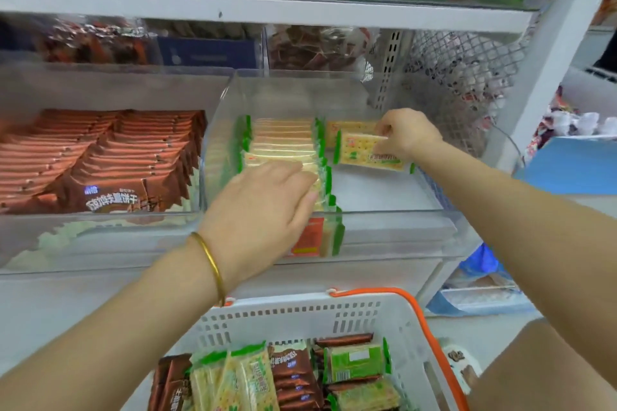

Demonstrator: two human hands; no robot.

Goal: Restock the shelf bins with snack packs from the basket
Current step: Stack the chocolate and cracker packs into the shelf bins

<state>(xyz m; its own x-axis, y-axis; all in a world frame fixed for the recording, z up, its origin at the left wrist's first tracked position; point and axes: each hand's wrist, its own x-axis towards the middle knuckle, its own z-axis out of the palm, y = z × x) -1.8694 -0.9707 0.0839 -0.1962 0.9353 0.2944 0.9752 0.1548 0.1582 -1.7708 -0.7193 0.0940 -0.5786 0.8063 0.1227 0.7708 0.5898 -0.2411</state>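
A clear shelf bin holds a row of green-edged cracker packs standing on edge along its left side. My left hand lies flat with straight fingers on the front of that row. My right hand pinches one green cracker pack at the bin's back right, above another pack lying flat. Below, a white basket with an orange handle holds several green cracker packs and brown snack packs.
A neighbouring clear bin on the left is full of brown snack packs. Shelves above carry more bins of snacks. A white upright post and wire mesh stand to the right. A blue box sits at far right.
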